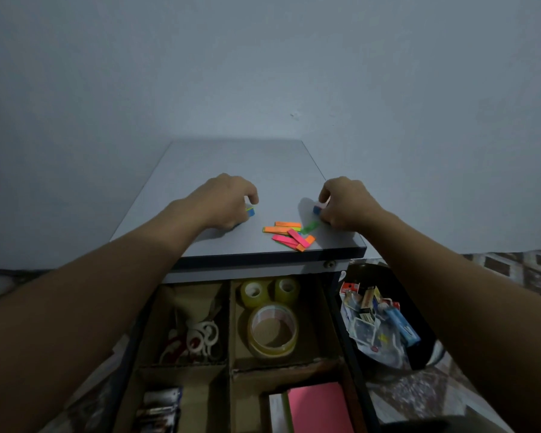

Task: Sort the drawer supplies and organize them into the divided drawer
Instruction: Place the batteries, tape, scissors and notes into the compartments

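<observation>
Left hand (228,198) pinches a flag pad (250,211), right hand (347,204) another, loose flags (289,234) between them.

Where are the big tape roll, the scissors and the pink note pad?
big tape roll (272,350): head view, front of ring.
scissors (200,337): head view, white handle.
pink note pad (319,407): head view, top sheet.

You're working in dim, bluish light; the wall (263,64) reads flat grey. Your right hand (347,204) throws a soft shadow leftward on the cabinet top (247,170). Drawer (230,323) murky, slightly soft. Wide-angle stretch at edges; neon sticky flags (289,234) pop.
</observation>
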A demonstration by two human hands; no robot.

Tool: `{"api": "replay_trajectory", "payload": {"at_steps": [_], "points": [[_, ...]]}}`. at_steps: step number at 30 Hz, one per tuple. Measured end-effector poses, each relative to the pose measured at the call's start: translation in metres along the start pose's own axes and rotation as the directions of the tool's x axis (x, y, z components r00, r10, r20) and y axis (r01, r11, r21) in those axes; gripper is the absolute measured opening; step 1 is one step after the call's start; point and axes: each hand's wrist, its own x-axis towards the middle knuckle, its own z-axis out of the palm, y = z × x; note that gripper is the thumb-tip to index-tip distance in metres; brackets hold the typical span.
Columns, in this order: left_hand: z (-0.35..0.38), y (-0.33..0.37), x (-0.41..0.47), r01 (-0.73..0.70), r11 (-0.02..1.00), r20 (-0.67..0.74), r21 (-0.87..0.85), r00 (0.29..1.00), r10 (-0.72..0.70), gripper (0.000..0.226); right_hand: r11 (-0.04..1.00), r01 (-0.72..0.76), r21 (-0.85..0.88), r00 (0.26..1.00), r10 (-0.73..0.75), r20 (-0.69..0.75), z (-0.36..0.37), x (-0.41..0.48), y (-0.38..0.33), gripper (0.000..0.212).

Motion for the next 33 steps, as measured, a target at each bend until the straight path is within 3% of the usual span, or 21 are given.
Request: {"api": "replay_trajectory", "payload": {"at_steps": [6, 9, 11, 13, 15, 19, 33], "points": [[0.004, -0.001, 0.002, -0.008, 0.997, 0.063, 0.075, 0.998, 0.003, 0.029, 0.999, -0.024, -0.022, 0.995, 0.026, 0.095, 0.005, 0.013, 0.0, 0.025], [0.004, -0.001, 0.005, 0.055, 0.986, -0.034, -0.158, 0.998, -0.061, 0.018, 0.991, -0.039, 0.131, 0.999, 0.035, 0.032, 0.005, 0.015, 0.0, 0.019], [0.006, -0.001, 0.005, 0.086, 0.89, -0.127, -0.448, 0.979, -0.159, 0.016, 0.916, -0.065, 0.395, 0.997, 0.078, -0.016, 0.006, 0.014, 0.001, 0.008], [0.012, 0.0, 0.003, 0.09, 0.707, -0.146, -0.702, 0.952, -0.267, 0.016, 0.765, -0.074, 0.639, 0.992, 0.122, -0.031, 0.009, 0.01, 0.002, 0.004], [0.02, 0.0, 0.0, 0.074, 0.556, -0.131, -0.828, 0.939, -0.319, 0.018, 0.653, -0.061, 0.755, 0.989, 0.139, -0.041, 0.014, 0.007, 0.005, 0.006], [0.034, -0.004, -0.002, 0.053, 0.493, -0.134, -0.868, 0.932, -0.338, 0.018, 0.558, -0.015, 0.83, 0.989, 0.13, -0.069, 0.022, 0.002, 0.008, 0.006], [0.042, -0.005, -0.002, 0.076, 0.508, -0.112, -0.858, 0.938, -0.329, 0.016, 0.62, 0.067, 0.781, 0.984, 0.087, -0.154, 0.036, 0.011, 0.011, 0.004]]}}
